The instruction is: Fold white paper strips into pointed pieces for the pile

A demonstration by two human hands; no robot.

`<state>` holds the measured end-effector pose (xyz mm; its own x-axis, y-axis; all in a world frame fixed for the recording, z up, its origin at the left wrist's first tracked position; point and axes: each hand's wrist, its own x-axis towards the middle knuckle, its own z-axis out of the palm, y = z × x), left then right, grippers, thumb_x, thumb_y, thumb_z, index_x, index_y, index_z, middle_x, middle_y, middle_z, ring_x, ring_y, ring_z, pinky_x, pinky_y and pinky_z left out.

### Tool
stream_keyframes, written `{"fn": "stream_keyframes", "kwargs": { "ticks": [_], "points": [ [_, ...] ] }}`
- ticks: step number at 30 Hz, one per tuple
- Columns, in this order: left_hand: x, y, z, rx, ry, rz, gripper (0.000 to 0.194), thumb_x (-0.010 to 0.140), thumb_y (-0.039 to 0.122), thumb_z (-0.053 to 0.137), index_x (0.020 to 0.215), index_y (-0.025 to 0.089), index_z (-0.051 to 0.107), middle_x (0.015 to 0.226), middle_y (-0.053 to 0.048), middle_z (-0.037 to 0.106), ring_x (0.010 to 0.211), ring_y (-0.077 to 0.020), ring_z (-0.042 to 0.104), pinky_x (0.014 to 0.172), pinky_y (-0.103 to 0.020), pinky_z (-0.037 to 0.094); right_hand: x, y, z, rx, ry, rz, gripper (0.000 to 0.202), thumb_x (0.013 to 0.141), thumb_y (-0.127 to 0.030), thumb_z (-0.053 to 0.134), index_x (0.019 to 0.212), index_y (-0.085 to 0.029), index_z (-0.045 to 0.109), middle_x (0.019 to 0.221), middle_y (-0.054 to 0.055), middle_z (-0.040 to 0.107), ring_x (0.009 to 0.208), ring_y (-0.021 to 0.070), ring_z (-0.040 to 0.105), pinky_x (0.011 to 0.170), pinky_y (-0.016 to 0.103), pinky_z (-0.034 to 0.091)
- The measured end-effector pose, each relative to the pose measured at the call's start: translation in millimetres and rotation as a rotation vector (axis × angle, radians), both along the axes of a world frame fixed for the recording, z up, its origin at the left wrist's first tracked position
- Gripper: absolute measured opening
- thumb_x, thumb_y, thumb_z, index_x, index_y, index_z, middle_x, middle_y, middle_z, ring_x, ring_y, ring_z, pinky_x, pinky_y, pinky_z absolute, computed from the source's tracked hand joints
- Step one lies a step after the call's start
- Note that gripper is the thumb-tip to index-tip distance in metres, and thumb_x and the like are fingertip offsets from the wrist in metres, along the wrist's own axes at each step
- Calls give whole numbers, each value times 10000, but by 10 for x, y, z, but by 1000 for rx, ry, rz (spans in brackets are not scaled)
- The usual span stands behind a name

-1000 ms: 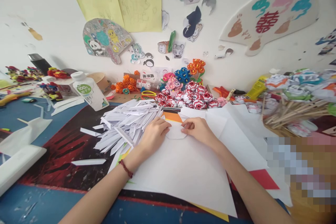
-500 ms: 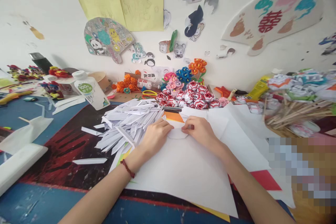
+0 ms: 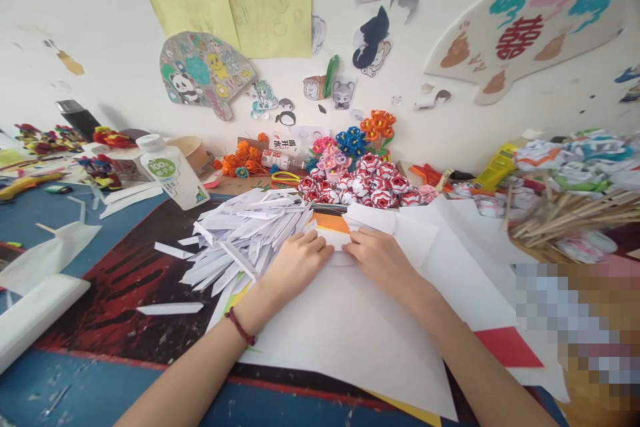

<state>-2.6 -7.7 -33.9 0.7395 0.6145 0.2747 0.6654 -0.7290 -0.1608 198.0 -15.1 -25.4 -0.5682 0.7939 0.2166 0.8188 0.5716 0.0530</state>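
Between my hands lies a small white piece of paper (image 3: 336,240), partly covered by my fingers, on top of a large white sheet (image 3: 350,327). My left hand (image 3: 303,258) has its fingers bent and closed at the left end of the small paper. At the right end, my right hand (image 3: 376,255) pinches the same paper with curled fingers. Just left of my left hand is a heap of folded white paper strips (image 3: 245,230). An orange sheet (image 3: 333,222) shows behind the small paper.
A white bottle (image 3: 173,173) stands tilted at the back left. Red-and-white paper flowers (image 3: 370,183) crowd the back of the blue table (image 3: 85,387). Wooden sticks (image 3: 565,217) lie at the right. More white sheets (image 3: 470,267) spread beside my right arm.
My right fingers have come down flatter onto the small paper, and both hands now cover more of it. Its visible part looks narrower.
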Motion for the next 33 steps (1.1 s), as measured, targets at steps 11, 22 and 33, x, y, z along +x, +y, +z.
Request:
{"fn": "stream_keyframes", "kwargs": {
  "ticks": [11, 22, 33],
  "points": [
    [5, -11, 16, 21, 52, -12, 158, 949, 221, 448, 928, 174, 597, 820, -45, 591, 785, -185, 500, 608, -312, 336, -12, -46, 33, -8, -79, 12, 186, 890, -112, 519, 801, -177, 668, 793, 31, 634, 737, 176, 554, 592, 312, 283],
    [5, -45, 38, -15, 64, 33, 148, 945, 213, 440, 933, 183, 584, 831, -53, 602, 836, -207, 504, 604, -321, 338, -11, -75, 91, -89, -48, -50, 341, 777, 27, 473, 903, -198, 697, 809, 22, 644, 753, 176, 564, 581, 301, 250],
    [30, -80, 99, -126, 59, 53, 148, 843, 92, 492, 922, 174, 586, 789, -53, 618, 775, -200, 546, 627, -318, 371, -4, -76, 107, -140, 66, -195, 324, 856, -86, 469, 886, -260, 741, 787, 17, 678, 756, 179, 617, 544, 290, 237]
  ]
}}
